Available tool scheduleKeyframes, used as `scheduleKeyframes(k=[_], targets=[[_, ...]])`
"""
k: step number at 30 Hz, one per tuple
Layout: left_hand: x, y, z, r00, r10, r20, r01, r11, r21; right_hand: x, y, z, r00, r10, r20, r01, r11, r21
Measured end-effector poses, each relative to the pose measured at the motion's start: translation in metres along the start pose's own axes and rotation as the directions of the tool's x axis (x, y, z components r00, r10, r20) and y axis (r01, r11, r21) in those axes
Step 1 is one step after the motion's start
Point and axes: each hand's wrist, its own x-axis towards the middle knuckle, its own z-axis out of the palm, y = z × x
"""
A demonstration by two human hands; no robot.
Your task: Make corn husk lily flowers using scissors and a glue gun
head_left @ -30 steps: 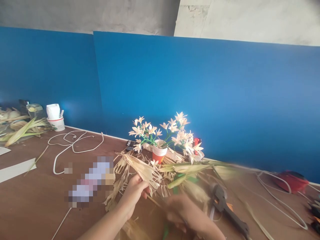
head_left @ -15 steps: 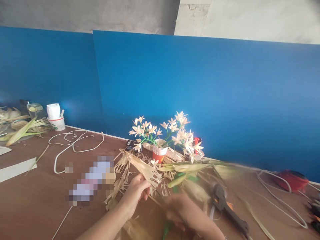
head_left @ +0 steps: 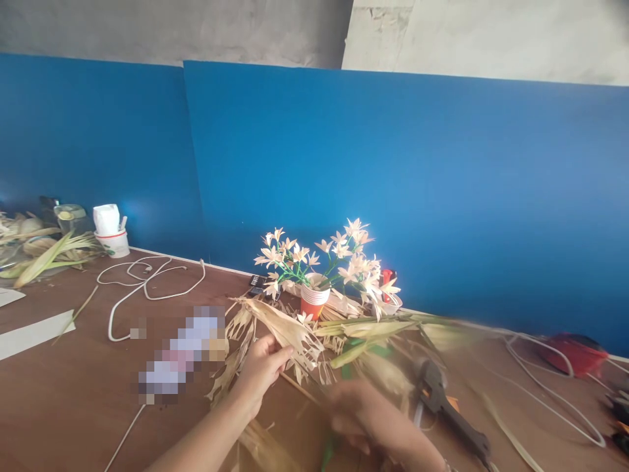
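Observation:
A dried corn husk (head_left: 280, 321) with a ragged, cut-up edge is pinched between the thumb and fingers of my left hand (head_left: 265, 370). From below that hand a thin brown strip (head_left: 299, 387) runs toward my right hand (head_left: 351, 413). The right hand is blurred, its fingers bent downward over the table; whether it grips anything cannot be made out. Just beyond the husk stands an orange and white paper cup (head_left: 314, 301) with green-stemmed, cream husk flowers (head_left: 354, 262). More shredded husks lie under and around my left hand.
A black glue gun (head_left: 449, 410) lies to the right of my right hand. White cables (head_left: 142, 282) loop over the brown table (head_left: 73, 406). At the far left, a white tub (head_left: 112, 244) stands beside piled husks. A blue panel (head_left: 393, 164) rises behind the table.
My left hand has shifted slightly up and left with the corn husk, whose cut edge now spreads farther right. The right hand stays in about the same place, still blurred.

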Motion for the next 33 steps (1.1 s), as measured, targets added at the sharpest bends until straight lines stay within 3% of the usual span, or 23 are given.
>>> scheduleKeyframes(k=[6, 16, 25, 33], targets=[[-0.002, 0.002, 0.000, 1.000, 0.006, 0.020, -0.007, 0.999, 0.052, 0.000, 0.008, -0.005, 0.998, -0.025, 0.056, 0.020, 0.997, 0.078], [-0.001, -0.002, -0.002, 1.000, -0.015, 0.013, 0.013, 0.991, 0.130, -0.004, -0.007, 0.002, 1.000, 0.020, 0.017, -0.019, 1.000, -0.020], [-0.005, 0.005, -0.001, 0.999, -0.005, -0.053, 0.011, 0.995, 0.101, -0.005, -0.014, 0.003, 1.000, -0.016, 0.012, 0.017, 0.996, -0.092], [-0.002, 0.003, -0.002, 0.999, -0.003, -0.051, 0.007, 0.997, 0.083, -0.003, -0.009, 0.002, 1.000, 0.006, -0.012, -0.007, 0.994, -0.110]])
